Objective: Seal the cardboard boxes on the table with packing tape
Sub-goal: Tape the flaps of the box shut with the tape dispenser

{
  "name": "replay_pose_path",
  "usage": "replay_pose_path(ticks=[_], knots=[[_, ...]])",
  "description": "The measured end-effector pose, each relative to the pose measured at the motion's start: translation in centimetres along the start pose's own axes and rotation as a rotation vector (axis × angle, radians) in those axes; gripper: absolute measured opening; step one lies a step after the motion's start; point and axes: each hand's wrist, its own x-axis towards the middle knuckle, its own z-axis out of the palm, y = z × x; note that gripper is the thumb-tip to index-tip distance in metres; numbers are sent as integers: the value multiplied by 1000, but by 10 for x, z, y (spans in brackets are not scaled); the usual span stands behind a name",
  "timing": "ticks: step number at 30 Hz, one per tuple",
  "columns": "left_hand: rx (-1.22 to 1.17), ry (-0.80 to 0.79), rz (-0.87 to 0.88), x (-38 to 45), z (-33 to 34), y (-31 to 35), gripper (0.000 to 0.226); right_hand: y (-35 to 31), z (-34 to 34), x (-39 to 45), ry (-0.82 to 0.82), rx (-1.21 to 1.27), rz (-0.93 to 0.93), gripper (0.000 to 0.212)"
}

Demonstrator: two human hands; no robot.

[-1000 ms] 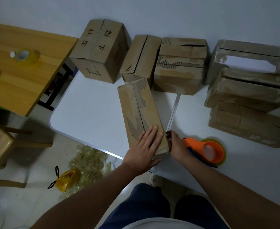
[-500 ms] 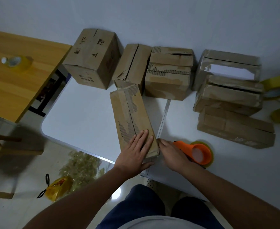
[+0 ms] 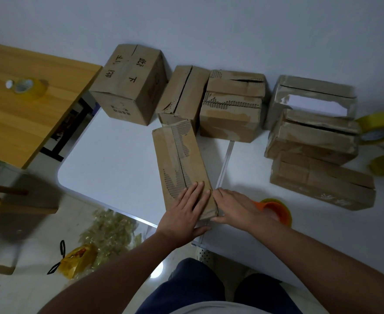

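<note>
Box (image 3: 183, 168), long and narrow, lies at 6 o'clock on the white worktop (image 3: 109, 164). My left hand (image 3: 186, 211) presses flat on it; my right hand (image 3: 234, 208), fingers straight, touches its side. Overhanging the edge, it could tip; the tape dispenser (image 3: 274, 209) waits unheld.

The right hand (image 3: 234, 208) covers most of the orange tape dispenser (image 3: 274, 209) near the surface's front edge, so its grip there cannot be told. The left hand (image 3: 186, 214) hides the near end of the long box (image 3: 182, 162). At the right picture edge, two yellow tape rolls (image 3: 381, 130) are cut off. Writing on the far-left box (image 3: 129, 82) is unreadable.
</note>
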Motion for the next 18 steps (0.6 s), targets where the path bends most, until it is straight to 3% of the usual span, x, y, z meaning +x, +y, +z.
replay_pose_path(ticks=[5, 7, 10, 12, 14, 16, 18], knots=[[-36, 3, 18, -1, -2, -1, 90, -11, 12, -1, 2, 104, 115, 46], [-193, 9, 15, 3, -13, -5, 83, -4, 9, -7, 5, 90, 96, 41], [-541, 124, -68, 7, -38, -26, 59, 0, -3, -15, 92, 100, 61, 59], [-738, 283, -337, -6, -47, -40, 46, -8, -9, -17, 195, 102, 3, 57], [-982, 342, -706, -32, -48, -48, 33, -24, -10, -13, 255, 97, -120, 50], [-1285, 273, -987, -62, -37, -53, 31, -40, -6, -5, 237, 62, -251, 54], [-1614, 149, -1117, -87, -20, -54, 50, -51, 2, 8, 181, -24, -326, 65]])
